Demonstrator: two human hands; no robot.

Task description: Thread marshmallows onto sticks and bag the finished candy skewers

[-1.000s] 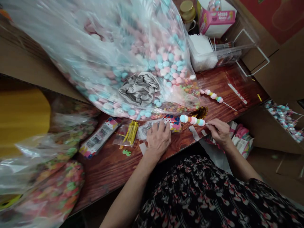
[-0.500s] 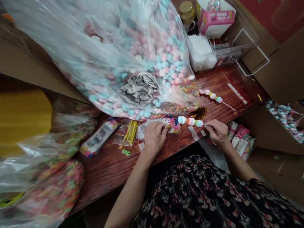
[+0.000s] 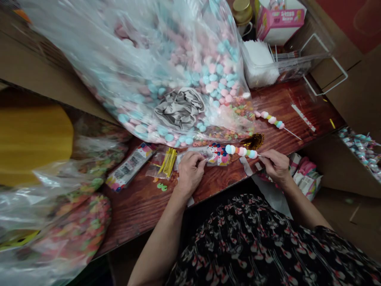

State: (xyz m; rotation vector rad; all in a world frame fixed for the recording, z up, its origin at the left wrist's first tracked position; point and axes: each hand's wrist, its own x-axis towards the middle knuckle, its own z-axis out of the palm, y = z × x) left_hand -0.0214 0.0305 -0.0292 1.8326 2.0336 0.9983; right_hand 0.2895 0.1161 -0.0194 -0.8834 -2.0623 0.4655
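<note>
My right hand pinches the bare stick end of a candy skewer. Blue, pink, white and orange soft pieces are threaded along it, and it points left, low over the table. To its left, my left hand has thumb and forefinger closed at the edge of a clear packaging bag with a colourful printed end. The skewer's tip is just over that printed end. A second candy skewer lies farther back on the table, apart from both hands.
A huge clear sack of marshmallows fills the back, with a grey scrunched cloth on it. Yellow twist ties and a packet of printed bags lie left. A clear plastic bin stands back right; a bag of gummies sits front left.
My left thumb and forefinger have closed together at the bag's edge. The skewer stays in my right hand, pointing left. The whole view has shifted slightly.
</note>
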